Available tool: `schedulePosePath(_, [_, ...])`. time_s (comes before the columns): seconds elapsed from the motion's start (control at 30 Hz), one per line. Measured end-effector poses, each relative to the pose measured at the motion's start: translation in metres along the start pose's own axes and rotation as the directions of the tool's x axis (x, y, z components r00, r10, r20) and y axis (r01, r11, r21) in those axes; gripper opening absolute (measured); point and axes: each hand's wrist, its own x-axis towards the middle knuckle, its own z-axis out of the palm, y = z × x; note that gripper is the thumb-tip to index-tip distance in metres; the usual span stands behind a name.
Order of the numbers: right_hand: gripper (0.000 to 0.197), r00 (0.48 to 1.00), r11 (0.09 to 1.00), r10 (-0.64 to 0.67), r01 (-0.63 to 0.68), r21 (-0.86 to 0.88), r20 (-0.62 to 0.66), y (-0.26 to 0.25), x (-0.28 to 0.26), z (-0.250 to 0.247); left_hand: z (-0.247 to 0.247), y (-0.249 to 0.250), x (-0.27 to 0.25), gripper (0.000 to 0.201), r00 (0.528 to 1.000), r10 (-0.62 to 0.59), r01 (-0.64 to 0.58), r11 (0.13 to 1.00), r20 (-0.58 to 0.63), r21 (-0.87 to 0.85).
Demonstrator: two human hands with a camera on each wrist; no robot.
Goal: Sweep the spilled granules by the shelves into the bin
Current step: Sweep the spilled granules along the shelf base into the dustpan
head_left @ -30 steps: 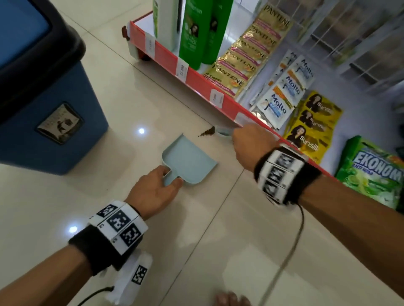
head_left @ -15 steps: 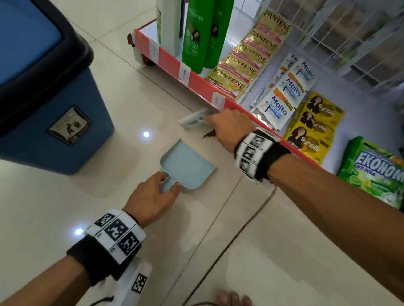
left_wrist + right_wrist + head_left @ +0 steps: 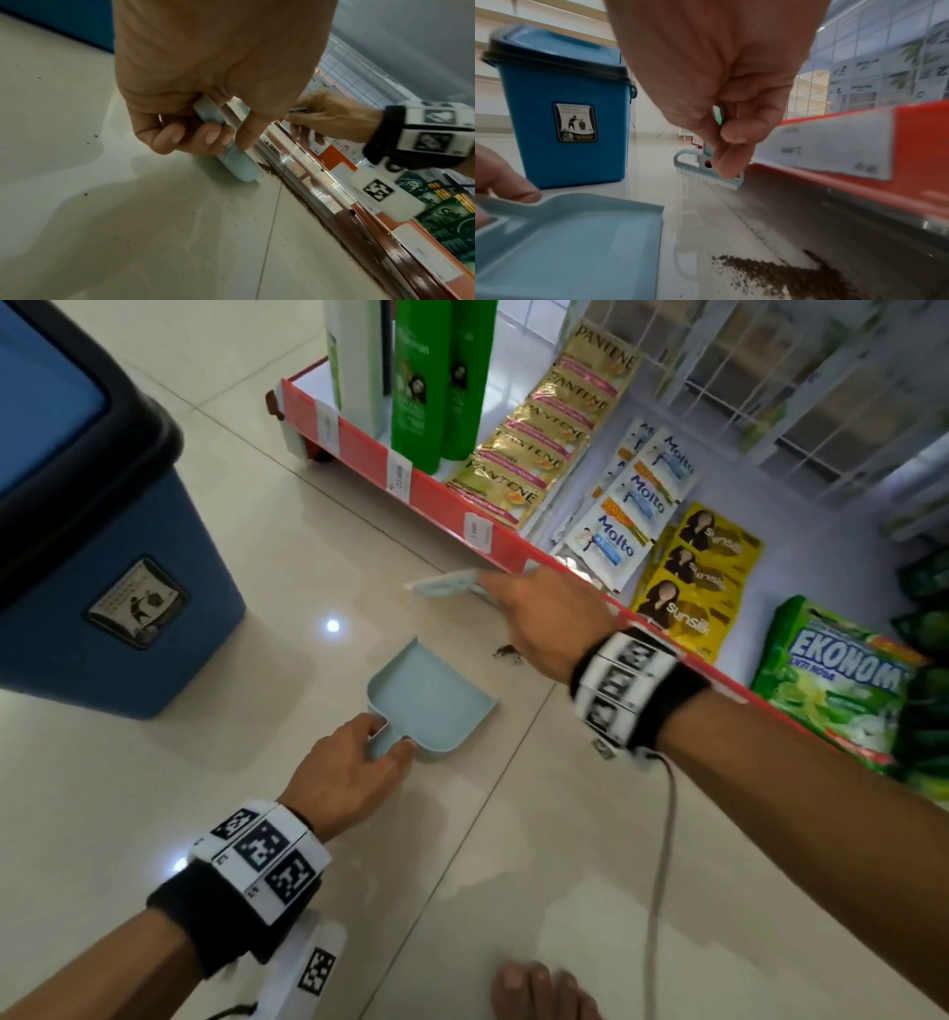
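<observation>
A pale blue dustpan (image 3: 431,695) lies flat on the floor tiles, its mouth toward the shelf. My left hand (image 3: 344,773) grips its short handle (image 3: 228,154). My right hand (image 3: 544,613) pinches the handle of a small pale blue brush (image 3: 441,584), whose bristles (image 3: 711,178) touch the floor near the shelf base. A little heap of brown granules (image 3: 507,652) lies between the dustpan and the shelf, partly under my right wrist; the right wrist view shows the granules (image 3: 782,272) spread along the shelf's foot. The blue bin (image 3: 102,588) with a black rim stands at the left, lid down.
A low shelf with a red front edge (image 3: 436,495) runs diagonally, carrying green bottles (image 3: 436,387), sachet strips (image 3: 544,428) and green packets (image 3: 842,680). A grey cable (image 3: 662,865) hangs from my right wrist. A bare foot (image 3: 539,994) shows at the bottom edge.
My right hand has carried the brush leftward past the granule heap and along the shelf base. The left hand and dustpan have stayed in place.
</observation>
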Motion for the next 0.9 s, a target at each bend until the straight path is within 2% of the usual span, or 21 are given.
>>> schedulePosePath(0.07, [0.044,1.000,1.000,0.009,-0.009,-0.002,0.005,-0.010,0.014,0.005,0.001,0.000,-0.001,0.043,1.000,0.013,-0.013,1.000,-0.022,-0.013])
schedulePosePath(0.17, [0.045,0.997,1.000,-0.013,0.012,0.009,0.078,-0.007,0.011,0.009,0.002,-0.005,-0.005,0.037,0.997,0.022,-0.023,1.000,-0.080,-0.020])
schedulePosePath(0.3, [0.046,0.990,0.997,-0.007,-0.004,0.075,0.142,0.025,-0.029,0.014,-0.002,-0.018,-0.014,0.034,0.994,0.001,0.001,1.000,-0.113,0.010])
schedulePosePath(0.37, [0.043,0.988,0.999,0.002,-0.010,0.048,0.155,0.040,-0.050,0.012,-0.004,-0.025,-0.016,0.032,0.991,-0.006,0.006,1.000,-0.132,0.003])
schedulePosePath(0.5, [0.033,0.996,0.990,0.025,-0.036,0.133,0.083,0.050,-0.066,0.006,-0.007,-0.030,-0.018,0.031,0.987,-0.009,0.008,1.000,-0.162,-0.010])
schedulePosePath(0.63, [0.038,0.998,0.967,-0.005,0.019,0.254,-0.055,0.021,-0.040,0.001,-0.006,-0.026,-0.020,0.034,0.988,0.003,0.000,1.000,-0.157,0.019])
schedulePosePath(0.73, [0.040,0.996,0.961,-0.036,0.059,0.269,-0.087,-0.004,-0.016,0.009,-0.004,-0.021,-0.021,0.037,0.987,0.013,-0.006,0.999,-0.160,0.042])
schedulePosePath(0.8, [0.045,0.999,0.974,-0.037,0.040,0.223,-0.015,-0.007,-0.010,0.016,-0.004,-0.019,-0.022,0.038,0.986,0.016,-0.010,0.999,-0.166,0.038])
schedulePosePath(0.9, [0.047,0.990,0.967,0.028,-0.063,0.248,0.141,0.017,-0.027,0.019,-0.004,-0.018,-0.024,0.036,0.985,0.019,-0.015,1.000,-0.172,0.024])
